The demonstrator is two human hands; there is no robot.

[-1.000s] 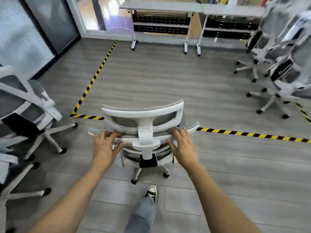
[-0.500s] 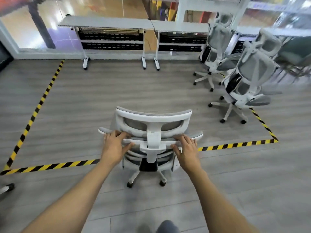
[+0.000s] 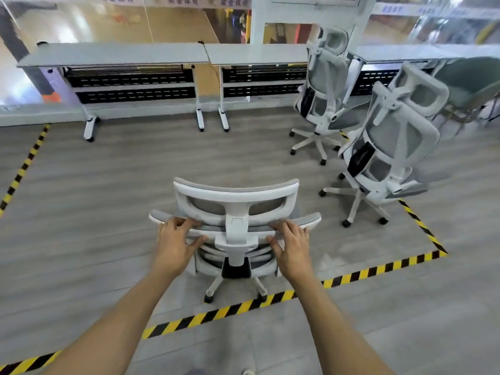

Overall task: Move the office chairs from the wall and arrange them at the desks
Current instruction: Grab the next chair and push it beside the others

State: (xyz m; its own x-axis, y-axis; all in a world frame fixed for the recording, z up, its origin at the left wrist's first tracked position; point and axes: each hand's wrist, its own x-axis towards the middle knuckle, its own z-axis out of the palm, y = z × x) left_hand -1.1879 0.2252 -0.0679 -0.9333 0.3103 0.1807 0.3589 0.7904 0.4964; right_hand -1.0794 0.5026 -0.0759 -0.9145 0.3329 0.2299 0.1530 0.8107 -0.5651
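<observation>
Both hands, left hand and right hand, gripped the chair by its backrest top, fingers curled over it, facing the desks.

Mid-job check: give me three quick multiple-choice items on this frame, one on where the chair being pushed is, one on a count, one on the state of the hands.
1. Where do the pushed chair's rear casters stand?
A. At the striped floor tape
B. Under a desk
C. Against the wall

2. How many other white office chairs stand at right?
A. None
B. Two
C. Five

3. What are the hands doing?
A. Hanging free
B. Lifting a desk
C. Both in a grip on the backrest's top edge

Answers: 1 A, the casters sit right at the striped floor tape, well short of the desks. 2 B, one chair by the desks, another nearer. 3 C, left hand and right hand curl over the edge.
</observation>
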